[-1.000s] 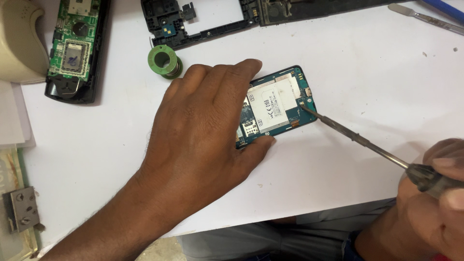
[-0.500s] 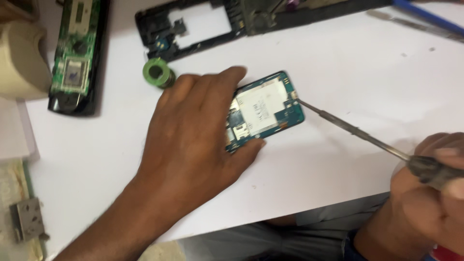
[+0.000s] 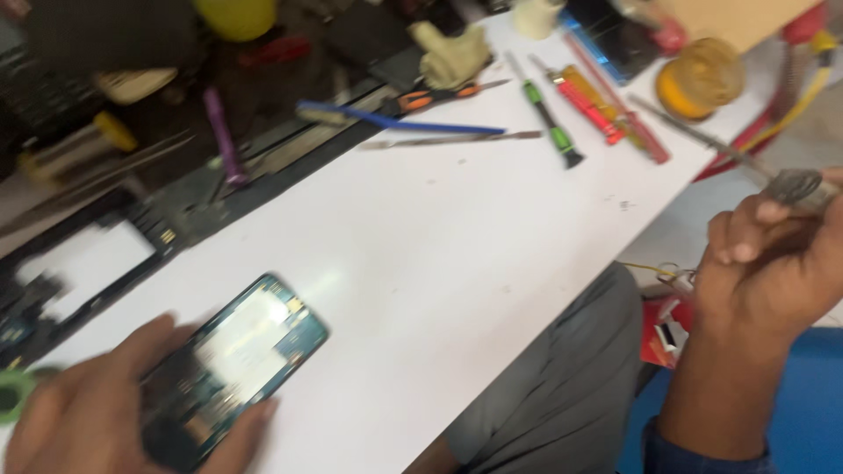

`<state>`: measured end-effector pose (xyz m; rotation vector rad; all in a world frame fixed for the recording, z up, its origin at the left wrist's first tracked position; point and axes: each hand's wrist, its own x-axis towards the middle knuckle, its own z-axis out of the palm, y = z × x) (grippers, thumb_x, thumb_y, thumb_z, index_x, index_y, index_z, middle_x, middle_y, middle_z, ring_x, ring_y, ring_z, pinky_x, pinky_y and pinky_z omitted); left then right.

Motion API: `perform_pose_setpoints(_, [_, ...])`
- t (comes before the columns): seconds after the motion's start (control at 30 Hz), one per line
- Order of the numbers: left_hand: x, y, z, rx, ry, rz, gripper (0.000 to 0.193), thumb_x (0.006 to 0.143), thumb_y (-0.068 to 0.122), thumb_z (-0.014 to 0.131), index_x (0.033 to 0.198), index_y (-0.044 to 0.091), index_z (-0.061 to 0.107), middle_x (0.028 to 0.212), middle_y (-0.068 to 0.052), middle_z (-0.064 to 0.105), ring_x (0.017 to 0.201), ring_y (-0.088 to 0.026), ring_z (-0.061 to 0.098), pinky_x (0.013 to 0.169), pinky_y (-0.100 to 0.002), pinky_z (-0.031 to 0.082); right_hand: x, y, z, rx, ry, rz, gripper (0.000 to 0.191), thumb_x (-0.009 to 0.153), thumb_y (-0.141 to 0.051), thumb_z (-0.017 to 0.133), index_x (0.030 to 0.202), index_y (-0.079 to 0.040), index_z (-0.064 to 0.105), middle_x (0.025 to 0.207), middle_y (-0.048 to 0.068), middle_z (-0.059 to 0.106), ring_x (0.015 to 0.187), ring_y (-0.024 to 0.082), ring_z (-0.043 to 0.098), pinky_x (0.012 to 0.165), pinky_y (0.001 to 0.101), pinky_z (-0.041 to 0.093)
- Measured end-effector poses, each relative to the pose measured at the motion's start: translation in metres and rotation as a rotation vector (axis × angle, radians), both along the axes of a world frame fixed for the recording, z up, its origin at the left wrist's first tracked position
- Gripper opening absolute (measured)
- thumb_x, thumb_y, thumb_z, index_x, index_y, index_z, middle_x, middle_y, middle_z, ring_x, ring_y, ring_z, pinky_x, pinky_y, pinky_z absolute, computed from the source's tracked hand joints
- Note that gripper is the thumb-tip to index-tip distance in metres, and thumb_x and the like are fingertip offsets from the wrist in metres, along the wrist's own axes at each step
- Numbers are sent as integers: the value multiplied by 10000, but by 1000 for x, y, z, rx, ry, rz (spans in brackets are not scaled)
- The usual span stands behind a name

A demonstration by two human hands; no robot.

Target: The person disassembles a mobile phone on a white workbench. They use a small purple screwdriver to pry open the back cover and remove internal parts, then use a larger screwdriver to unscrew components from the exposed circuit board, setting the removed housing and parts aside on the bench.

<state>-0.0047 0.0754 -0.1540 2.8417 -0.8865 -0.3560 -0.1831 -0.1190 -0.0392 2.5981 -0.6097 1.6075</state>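
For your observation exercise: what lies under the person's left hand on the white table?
Under the left hand lies a teal circuit board, its far end showing a pale metal shield. The hand covers its near end, so nothing there can be seen.

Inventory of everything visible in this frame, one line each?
opened phone circuit board: 1, teal with silver shield, lower left of white tabletop
black phone frame: 1, table's left edge
green-handled screwdriver: 1, top centre
orange and red tools: several, beside it
blue-handled tool: 1, top centre
round yellow tin: 1, top right
green roll: 1, far left, blurred
left hand: on the board
right hand: off the table, gripping a thin metal tool
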Motion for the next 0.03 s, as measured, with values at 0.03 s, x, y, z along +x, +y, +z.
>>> perform_pose_setpoints(0.03, [8,0,-8,26,84,35,964,594,465,887,1400,19,602,1129,-161,741,1126,-290,729,1103,-442,534,23,-16,18,-13,-2,-21,128,1146,195,434,1226,179,532,962,253,581,737,279,563,708,343,526])
